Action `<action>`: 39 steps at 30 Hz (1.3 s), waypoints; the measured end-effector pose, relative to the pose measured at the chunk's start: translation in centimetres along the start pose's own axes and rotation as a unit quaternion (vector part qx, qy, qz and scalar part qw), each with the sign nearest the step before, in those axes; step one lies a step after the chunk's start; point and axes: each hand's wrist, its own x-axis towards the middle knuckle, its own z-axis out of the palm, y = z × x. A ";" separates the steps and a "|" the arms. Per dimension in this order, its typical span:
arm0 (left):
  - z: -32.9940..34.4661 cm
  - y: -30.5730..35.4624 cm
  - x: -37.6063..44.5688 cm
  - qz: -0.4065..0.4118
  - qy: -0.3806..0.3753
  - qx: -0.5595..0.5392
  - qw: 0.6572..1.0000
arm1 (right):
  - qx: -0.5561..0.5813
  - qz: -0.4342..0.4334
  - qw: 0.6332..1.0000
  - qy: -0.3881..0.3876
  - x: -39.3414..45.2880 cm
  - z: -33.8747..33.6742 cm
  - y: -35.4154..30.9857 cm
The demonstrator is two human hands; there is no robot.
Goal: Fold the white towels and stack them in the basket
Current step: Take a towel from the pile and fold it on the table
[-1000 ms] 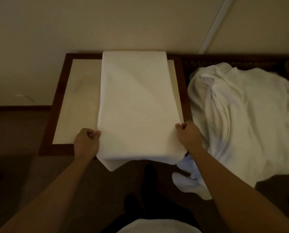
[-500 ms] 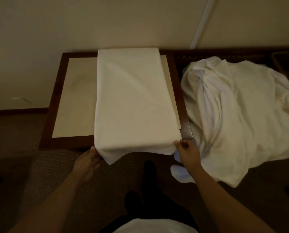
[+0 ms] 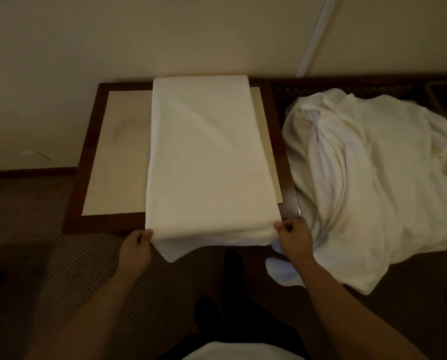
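Note:
A white towel (image 3: pixel 206 157), folded into a long strip, lies lengthwise on the low table (image 3: pixel 113 152) with its near end hanging over the front edge. My left hand (image 3: pixel 135 246) pinches the near left corner of that end. My right hand (image 3: pixel 293 237) pinches the near right corner. A heap of unfolded white towels (image 3: pixel 373 183) lies to the right of the table. What may be a dark basket rim (image 3: pixel 444 97) shows at the far right edge; the dim light leaves it unclear.
The table has a dark wooden frame and a pale top, and stands against a beige wall (image 3: pixel 165 35). Patterned carpet (image 3: pixel 35 229) covers the floor. My dark-clad legs (image 3: pixel 232 294) stand below the towel's hanging end. A loose white cloth end (image 3: pixel 282 271) droops beside my right wrist.
Both hands slid from the table top down to the towel's hanging near end and now pinch its two corners. The view shifted slightly.

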 end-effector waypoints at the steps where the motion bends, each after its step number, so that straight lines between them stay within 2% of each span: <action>1: 0.1 -0.1 0.0 0.004 0.004 0.003 1.000 | 0.017 0.012 1.000 0.001 0.0 0.3 0.0; 4: 0.3 -0.3 0.1 0.004 -0.005 0.002 1.000 | 0.059 0.021 0.998 -0.018 -0.1 0.6 0.4; 8: 0.3 -0.7 0.0 0.003 -0.059 -0.024 0.998 | 0.145 0.072 0.980 -0.117 -0.8 0.6 0.1; 11: 0.4 -1.4 -0.1 0.007 -0.098 -0.016 0.995 | 0.190 0.065 0.967 -0.157 -0.8 0.9 0.3; 13: 0.6 -1.8 -0.2 0.001 -0.088 -0.015 0.996 | 0.209 0.057 0.961 -0.172 -0.8 0.7 0.6; 18: 0.3 -2.1 -0.7 -0.008 0.001 -0.024 1.000 | 0.180 0.056 0.957 -0.219 -1.9 0.6 0.5; 21: 0.1 -2.2 -1.7 -0.017 0.017 -0.043 0.999 | 0.199 0.072 0.953 -0.216 -3.3 1.4 0.4; 24: -0.2 -2.8 -2.9 -0.026 -0.046 -0.056 0.997 | 0.231 0.087 0.948 -0.202 -4.8 1.9 0.1; 26: -0.4 -3.3 -3.4 -0.012 -0.065 -0.027 0.997 | 0.207 0.061 0.963 -0.163 -5.2 2.0 0.4; 30: -1.1 -3.9 -4.1 -0.022 -0.037 -0.018 0.999 | 0.164 0.028 0.982 -0.093 -6.3 1.7 0.7; 35: -1.8 -3.3 -5.8 0.032 -0.030 -0.064 0.997 | 0.172 0.027 0.979 -0.103 -7.9 1.3 0.8; 39: -3.6 -3.6 -6.5 0.083 -0.060 -0.001 0.995 | 0.196 -0.029 0.976 -0.092 -8.9 -0.1 0.6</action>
